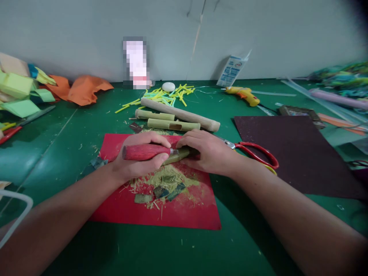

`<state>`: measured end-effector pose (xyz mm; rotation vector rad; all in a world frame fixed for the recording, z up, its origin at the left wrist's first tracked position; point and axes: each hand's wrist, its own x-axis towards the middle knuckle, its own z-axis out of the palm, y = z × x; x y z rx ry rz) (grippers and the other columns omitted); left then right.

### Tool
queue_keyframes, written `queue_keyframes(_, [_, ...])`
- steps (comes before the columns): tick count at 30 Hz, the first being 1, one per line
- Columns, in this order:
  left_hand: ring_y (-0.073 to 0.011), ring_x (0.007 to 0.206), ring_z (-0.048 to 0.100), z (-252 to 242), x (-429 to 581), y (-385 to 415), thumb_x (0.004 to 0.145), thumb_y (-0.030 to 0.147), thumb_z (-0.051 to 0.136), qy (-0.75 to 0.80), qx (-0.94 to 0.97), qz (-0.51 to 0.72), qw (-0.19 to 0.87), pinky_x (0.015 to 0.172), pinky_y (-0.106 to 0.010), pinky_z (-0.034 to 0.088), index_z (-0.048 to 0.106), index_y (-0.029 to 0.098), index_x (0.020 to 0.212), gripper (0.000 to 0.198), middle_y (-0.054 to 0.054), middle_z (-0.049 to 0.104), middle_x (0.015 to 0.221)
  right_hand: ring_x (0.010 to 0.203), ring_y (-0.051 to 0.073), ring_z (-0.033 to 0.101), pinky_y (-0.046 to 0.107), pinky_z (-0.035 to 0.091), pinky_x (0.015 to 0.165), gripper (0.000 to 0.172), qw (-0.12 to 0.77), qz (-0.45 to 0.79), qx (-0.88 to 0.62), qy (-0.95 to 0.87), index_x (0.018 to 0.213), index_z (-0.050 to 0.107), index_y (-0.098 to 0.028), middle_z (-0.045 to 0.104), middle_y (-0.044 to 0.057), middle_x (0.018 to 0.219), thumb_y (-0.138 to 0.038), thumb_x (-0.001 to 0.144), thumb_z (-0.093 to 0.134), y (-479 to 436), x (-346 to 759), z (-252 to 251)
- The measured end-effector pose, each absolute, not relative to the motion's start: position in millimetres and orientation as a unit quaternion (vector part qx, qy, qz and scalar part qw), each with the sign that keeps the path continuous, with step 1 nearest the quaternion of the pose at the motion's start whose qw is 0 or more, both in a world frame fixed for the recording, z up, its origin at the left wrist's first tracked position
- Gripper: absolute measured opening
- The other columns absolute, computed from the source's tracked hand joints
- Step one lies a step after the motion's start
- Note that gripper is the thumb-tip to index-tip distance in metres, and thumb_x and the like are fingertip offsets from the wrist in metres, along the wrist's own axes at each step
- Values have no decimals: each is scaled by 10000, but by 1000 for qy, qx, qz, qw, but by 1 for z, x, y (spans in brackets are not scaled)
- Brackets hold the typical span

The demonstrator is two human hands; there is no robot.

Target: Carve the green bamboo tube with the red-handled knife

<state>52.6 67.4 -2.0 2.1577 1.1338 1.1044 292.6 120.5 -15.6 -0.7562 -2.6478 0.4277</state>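
At the near edge of the red mat (186, 214), pale shavings (163, 182) lie heaped just below the work. Left hand (138, 159) closed fully round the red-handled knife (143, 152). Right hand (208, 153) curled over the green bamboo piece (176, 156), holding it to the mat just beside the blade. Shallow strokes along the grain, with the right fingertips clear of the edge, look soundest. Beyond, on the tabletop (86, 126): scissors (255, 151), two cut bamboo lengths (172, 124), a wooden dowel (184, 114), a glue gun (244, 95).

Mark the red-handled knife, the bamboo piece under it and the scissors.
red-handled knife (143, 152), head view, middle of its red handle.
bamboo piece (180, 155), head view, green stretch showing between the hands.
scissors (244, 145), head view, red handle near the pivot.
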Motion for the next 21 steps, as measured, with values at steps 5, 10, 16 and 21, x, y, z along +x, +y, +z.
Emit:
queue_keyframes(5, [-204, 849, 730, -2, 53, 69, 788, 331, 718, 426, 783, 366, 265, 812, -330, 599, 737, 259, 934, 164, -6, 783, 962, 955, 238, 622, 379, 473, 850, 298, 186, 180, -260, -930, 1078, 660, -197, 694, 85, 1032, -196, 781, 682, 119, 291, -19])
queue_keyframes(10, [-218, 914, 738, -2, 52, 73, 814, 316, 672, 426, 780, 337, 311, 824, -323, 596, 749, 259, 991, 201, -5, 786, 1026, 1036, 267, 603, 418, 477, 904, 300, 198, 189, -253, -928, 1078, 635, -196, 683, 110, 1098, -305, 811, 717, 117, 284, -22])
queue_keyframes(16, [-207, 854, 713, 3, 52, 76, 809, 296, 650, 425, 785, 328, 309, 800, -334, 567, 764, 259, 936, 174, -2, 777, 932, 1005, 250, 597, 402, 480, 881, 215, 201, 215, -269, -917, 975, 613, -191, 686, 99, 1065, -305, 831, 725, 117, 280, -24])
queue_keyframes(21, [-201, 824, 709, 4, 47, 78, 800, 274, 647, 397, 796, 331, 314, 754, -337, 555, 753, 252, 903, 149, -12, 776, 921, 982, 228, 599, 380, 483, 860, 219, 201, 255, -287, -901, 953, 600, -205, 677, 71, 1057, -270, 806, 748, 118, 282, -23])
